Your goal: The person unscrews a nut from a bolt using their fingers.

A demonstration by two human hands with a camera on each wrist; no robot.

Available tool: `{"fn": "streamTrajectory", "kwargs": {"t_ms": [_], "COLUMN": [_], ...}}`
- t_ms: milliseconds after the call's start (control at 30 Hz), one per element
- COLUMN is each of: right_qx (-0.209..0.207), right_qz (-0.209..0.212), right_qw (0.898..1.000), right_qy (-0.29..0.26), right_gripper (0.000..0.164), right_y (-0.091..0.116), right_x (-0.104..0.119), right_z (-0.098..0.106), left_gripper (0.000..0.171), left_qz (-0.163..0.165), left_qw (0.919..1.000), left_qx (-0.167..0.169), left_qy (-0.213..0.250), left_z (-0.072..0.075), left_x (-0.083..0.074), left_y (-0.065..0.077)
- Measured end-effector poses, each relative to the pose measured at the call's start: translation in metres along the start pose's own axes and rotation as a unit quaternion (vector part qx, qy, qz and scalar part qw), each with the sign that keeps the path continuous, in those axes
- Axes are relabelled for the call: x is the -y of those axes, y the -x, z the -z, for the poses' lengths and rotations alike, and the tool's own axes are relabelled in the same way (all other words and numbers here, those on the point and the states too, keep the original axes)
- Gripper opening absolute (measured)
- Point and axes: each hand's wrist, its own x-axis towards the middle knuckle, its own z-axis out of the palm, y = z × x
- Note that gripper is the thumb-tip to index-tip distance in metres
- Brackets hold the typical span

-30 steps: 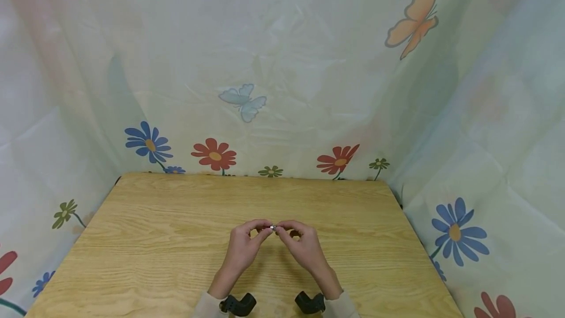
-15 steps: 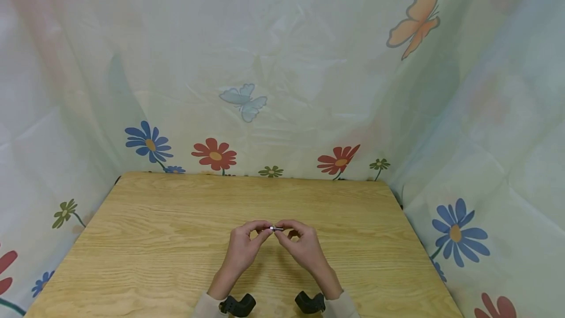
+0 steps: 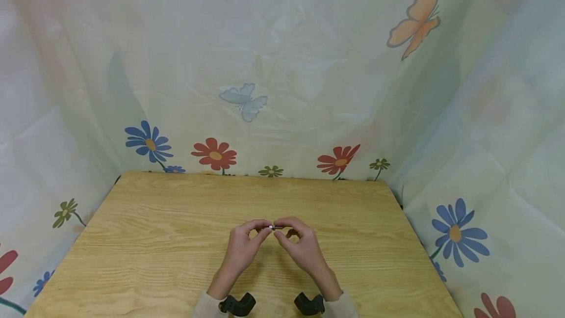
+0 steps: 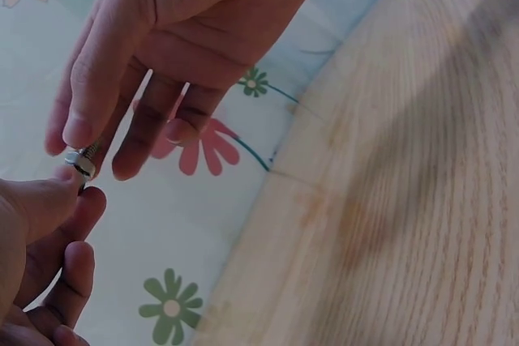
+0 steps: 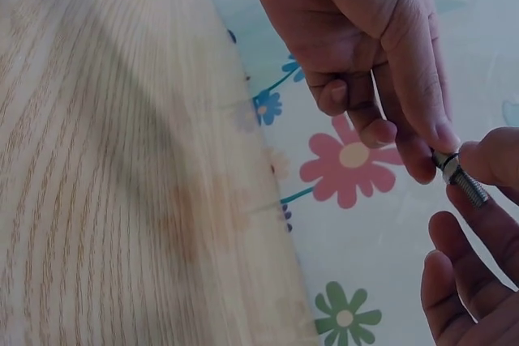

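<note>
A small metal bolt point(image 3: 278, 227) lies sideways between both hands over the table. My left hand point(image 3: 246, 242) pinches its head end between thumb and forefinger, hiding most of the head. In the right wrist view a hex nut point(image 5: 449, 169) sits on the bolt close to the left fingertips, with bare thread running out past it. My right hand point(image 3: 304, 245) has its thumb at the nut and its forefinger curled along the far side of the thread. The nut point(image 4: 79, 161) also shows beside the left thumb in the left wrist view.
The wooden table point(image 3: 167, 239) reaches back to a hanging cloth point(image 3: 282, 63) printed with flowers and butterflies. More cloth hangs at both sides. A black wrist mount point(image 3: 238, 304) sits at the left cuff and another mount point(image 3: 310, 303) at the right cuff.
The right thumb and forefinger have parted somewhat, and more of the bolt's shank shows between them. The right forefinger has shifted slightly up. The left hand keeps its pinch almost in place.
</note>
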Motion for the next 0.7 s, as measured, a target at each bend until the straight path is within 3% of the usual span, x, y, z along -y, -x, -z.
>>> {"fn": "streamTrajectory", "kwargs": {"t_ms": [200, 367, 567, 700], "right_qx": [-0.010, -0.027, -0.035, -0.031], "right_qz": [0.014, -0.018, -0.072, -0.093], "right_qw": [1.000, 0.999, 0.996, 0.994], "right_qy": [-0.005, 0.009, 0.040, 0.045], "right_gripper": [0.023, 0.025, 0.013, 0.012], "right_y": [-0.0003, 0.0000, 0.0014, 0.0016], "right_x": [0.0012, 0.0003, -0.0001, 0.0008], "right_z": [-0.0006, -0.0020, -0.0021, -0.0021], "left_gripper": [0.011, 0.010, 0.009, 0.010], "left_qz": [-0.001, 0.000, 0.005, 0.000], "left_qw": [1.0000, 1.0000, 1.0000, 1.0000], "left_qx": [-0.005, -0.005, 0.002, 0.001], "left_qy": [-0.004, -0.007, 0.001, 0.003], "left_z": [-0.0014, -0.0011, -0.0003, -0.0010], "left_x": [-0.0008, -0.0024, -0.0035, -0.0025], "left_y": [0.0012, 0.0016, 0.0017, 0.0018]}}
